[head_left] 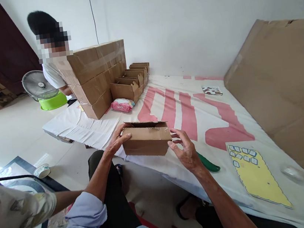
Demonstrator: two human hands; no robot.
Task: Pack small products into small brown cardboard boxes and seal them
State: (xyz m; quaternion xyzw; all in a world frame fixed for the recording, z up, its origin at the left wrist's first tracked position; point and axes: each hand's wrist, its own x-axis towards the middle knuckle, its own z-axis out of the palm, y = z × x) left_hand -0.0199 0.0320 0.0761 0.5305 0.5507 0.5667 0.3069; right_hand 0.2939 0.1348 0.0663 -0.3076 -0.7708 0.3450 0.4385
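A small brown cardboard box (147, 141) is at the near edge of the cloth-covered table, its top flap raised along the back. My left hand (117, 140) grips its left end, thumb on the front top edge and fingers behind. Around the right end curls my right hand (184, 147), with thumb and fingertips at the corner. What is inside the box is hidden. A green-handled tool (209, 163) lies beside my right wrist, partly covered by it.
Sealed cartons (95, 76) are stacked at the back left, beside open boxes (126, 89) and a pink wipes pack (123, 105). A yellow sheet (256, 175) lies right, before a big cardboard panel (280, 93). One person (53, 73) sits behind the cartons; another's patterned sleeve (19, 210) is at left.
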